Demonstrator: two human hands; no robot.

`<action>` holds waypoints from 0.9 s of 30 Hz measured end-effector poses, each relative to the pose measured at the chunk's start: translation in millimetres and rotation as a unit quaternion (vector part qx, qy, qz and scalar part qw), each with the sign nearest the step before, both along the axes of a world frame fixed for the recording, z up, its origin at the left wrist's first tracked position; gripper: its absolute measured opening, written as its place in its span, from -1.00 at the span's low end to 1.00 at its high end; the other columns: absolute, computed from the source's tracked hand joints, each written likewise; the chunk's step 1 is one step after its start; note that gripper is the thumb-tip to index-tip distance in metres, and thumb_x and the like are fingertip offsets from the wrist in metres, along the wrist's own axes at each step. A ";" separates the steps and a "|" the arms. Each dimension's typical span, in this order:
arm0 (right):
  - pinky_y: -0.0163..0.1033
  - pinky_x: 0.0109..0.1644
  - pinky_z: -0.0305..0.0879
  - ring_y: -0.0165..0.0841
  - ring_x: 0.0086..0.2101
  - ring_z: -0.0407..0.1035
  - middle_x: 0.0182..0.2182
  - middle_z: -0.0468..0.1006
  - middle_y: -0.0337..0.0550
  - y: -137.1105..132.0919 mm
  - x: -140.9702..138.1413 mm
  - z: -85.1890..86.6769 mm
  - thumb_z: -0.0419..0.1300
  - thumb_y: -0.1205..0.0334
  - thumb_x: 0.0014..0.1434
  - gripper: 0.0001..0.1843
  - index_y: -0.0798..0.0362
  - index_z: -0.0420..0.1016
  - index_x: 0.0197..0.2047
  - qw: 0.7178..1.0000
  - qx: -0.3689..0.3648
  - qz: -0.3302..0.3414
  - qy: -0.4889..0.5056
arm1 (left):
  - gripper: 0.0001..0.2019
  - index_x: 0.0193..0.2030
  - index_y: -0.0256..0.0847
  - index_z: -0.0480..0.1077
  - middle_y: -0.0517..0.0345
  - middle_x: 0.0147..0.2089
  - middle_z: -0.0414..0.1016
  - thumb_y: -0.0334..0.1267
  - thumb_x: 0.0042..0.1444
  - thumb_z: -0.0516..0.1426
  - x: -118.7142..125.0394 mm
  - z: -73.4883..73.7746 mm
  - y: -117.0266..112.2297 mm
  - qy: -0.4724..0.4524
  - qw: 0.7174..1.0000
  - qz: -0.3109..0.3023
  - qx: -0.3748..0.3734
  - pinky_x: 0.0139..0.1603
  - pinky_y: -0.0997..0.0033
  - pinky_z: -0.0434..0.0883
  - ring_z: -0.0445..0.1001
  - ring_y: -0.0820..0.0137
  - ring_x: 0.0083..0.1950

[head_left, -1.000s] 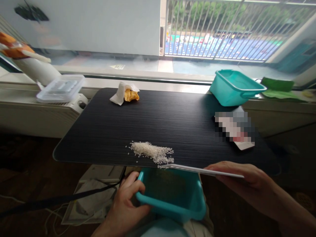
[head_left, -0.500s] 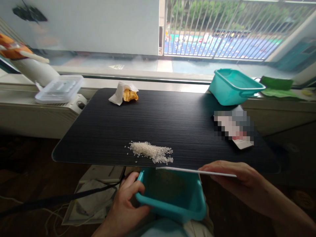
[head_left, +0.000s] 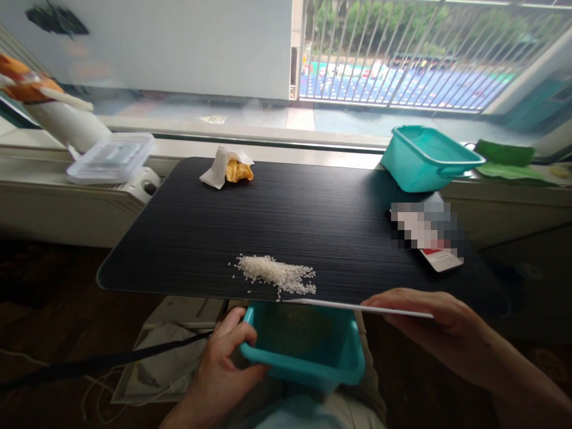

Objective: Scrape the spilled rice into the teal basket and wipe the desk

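Observation:
Below the front edge of the black table [head_left: 187, 232], my left hand [head_left: 227, 357] grips the left rim of a teal plastic bin [head_left: 308, 372]. My right hand [head_left: 429, 313] is closed on a thin white sheet or card [head_left: 348, 307], seen nearly edge-on. The card lies along the table's front edge, above the far side of the bin. A pile of white rice grains [head_left: 274, 274] rests on the tabletop close to that edge, with a few grains scattered round it. The bin's inside is dark, and I cannot make out its contents.
A second teal bin [head_left: 429, 158] stands at the table's back right, near a blurred-out flat item [head_left: 440, 259]. Crumpled white paper with an orange-yellow piece [head_left: 239, 171] lies at the back left. A clear plastic box [head_left: 114, 158] sits on the radiator. A dark strap [head_left: 111, 360] crosses the lower left.
The bin under the table edge has shifted slightly left and up with my left hand. My right hand still holds the white card along the edge. The rice pile looks almost unchanged.

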State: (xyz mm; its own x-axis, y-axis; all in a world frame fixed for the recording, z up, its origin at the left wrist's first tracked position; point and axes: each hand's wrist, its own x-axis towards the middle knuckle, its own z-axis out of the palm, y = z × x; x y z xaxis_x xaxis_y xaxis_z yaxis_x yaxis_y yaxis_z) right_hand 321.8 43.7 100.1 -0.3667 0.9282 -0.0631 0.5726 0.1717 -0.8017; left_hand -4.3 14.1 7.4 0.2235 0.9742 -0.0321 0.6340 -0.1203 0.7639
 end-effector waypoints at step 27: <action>-0.28 -0.16 0.51 -0.25 -0.25 0.59 -0.21 0.70 -0.13 -0.2 5.5 -2.9 0.14 0.11 0.31 -0.74 -0.03 0.64 -0.10 1.000 0.012 -0.024 -0.010 | -0.86 -0.53 -0.14 0.27 0.18 -0.20 0.43 -0.39 -0.12 0.18 -10.3 -6.5 -3.7 0.043 0.999 0.001 0.031 -0.16 0.43 0.35 0.45 0.32 -0.16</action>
